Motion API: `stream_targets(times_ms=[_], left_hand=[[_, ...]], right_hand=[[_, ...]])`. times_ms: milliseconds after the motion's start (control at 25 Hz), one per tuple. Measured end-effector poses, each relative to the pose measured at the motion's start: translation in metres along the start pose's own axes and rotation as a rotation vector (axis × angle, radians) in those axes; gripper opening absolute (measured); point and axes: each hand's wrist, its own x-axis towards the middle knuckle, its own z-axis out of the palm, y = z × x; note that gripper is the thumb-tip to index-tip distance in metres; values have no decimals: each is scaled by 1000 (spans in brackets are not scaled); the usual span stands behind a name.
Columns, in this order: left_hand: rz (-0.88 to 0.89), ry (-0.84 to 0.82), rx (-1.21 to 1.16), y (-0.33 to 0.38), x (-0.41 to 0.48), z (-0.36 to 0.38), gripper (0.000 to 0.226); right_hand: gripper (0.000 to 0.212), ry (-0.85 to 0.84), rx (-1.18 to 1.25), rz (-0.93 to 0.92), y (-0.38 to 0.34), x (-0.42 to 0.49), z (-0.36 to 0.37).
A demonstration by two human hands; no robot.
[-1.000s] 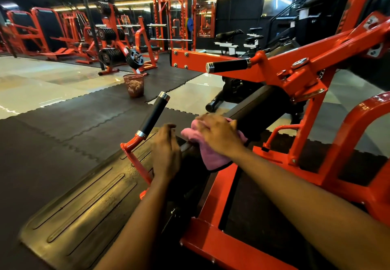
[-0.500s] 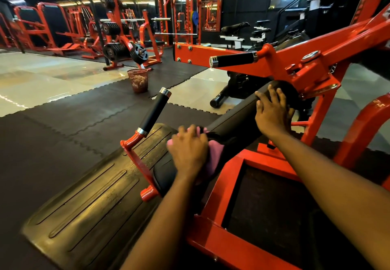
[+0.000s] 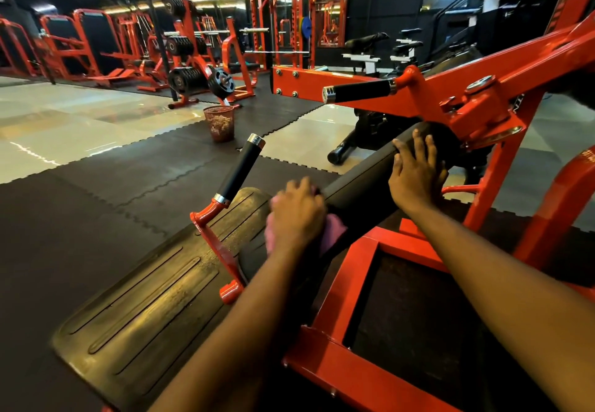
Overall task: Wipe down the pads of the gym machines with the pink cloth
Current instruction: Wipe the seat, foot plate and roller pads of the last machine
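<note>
Fingers: those of the right hand (image 3: 415,180) lie straight and slightly spread (image 3: 418,147), flat against the pad; those of the left hand (image 3: 297,215) curl down over the pink cloth, though blur hides them singly.
Floor mats (image 3: 96,218): dark interlocking rubber, meeting shiny pale tile farther out.
Machine frame (image 3: 338,286): orange-red steel tubing, filling the right side and rising past the right hand.
Footplate (image 3: 145,321): black ribbed rubber, lying left of the frame under the left forearm.
Pad (image 3: 363,183): long black roll, slanting up from the left hand to the right hand.
Weight rack (image 3: 190,57): loaded with black plates, well behind.
Handles: one black grip (image 3: 240,167) tilts up just left of the left hand; another (image 3: 357,91) juts out above the pad.
Bin (image 3: 220,122): wire-mesh basket on the mats, well apart from the machine.
Pink cloth (image 3: 333,234): pressed to the pad's lower end, bunched under the left hand, edges showing on both sides.
</note>
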Motion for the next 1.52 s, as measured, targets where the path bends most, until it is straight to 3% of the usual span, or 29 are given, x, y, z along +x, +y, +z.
stream_targets(times_ms=[120, 400, 600, 760, 880, 1080, 1160, 1320, 1520], left_hand=[[36, -55, -43, 33, 31, 10, 31], [-114, -82, -133, -83, -33, -15, 34], [-143, -89, -110, -105, -60, -31, 46], [-137, -91, -173, -104, -46, -26, 38], [-133, -20, -118, -86, -28, -13, 33], [-33, 43, 53, 29, 20, 18, 34], [-9, 86, 25, 44, 22, 19, 32], [75, 138, -32, -22, -14, 16, 34], [-97, 120, -15, -87, -58, 8, 56]], right_hand=[[40, -17, -23, 13, 0, 0, 0], [40, -11, 15, -11, 1, -1, -2], [41, 117, 207, -65, 14, -17, 4], [47, 134, 397, 57, 29, -48, 5], [50, 117, 432, 96, 26, -49, 2], [51, 106, 349, 61, 21, -45, 2], [50, 74, 335, 65, 21, -45, -1], [51, 104, 322, 63, 16, -44, -5], [53, 124, 350, 93, 12, -42, 0]])
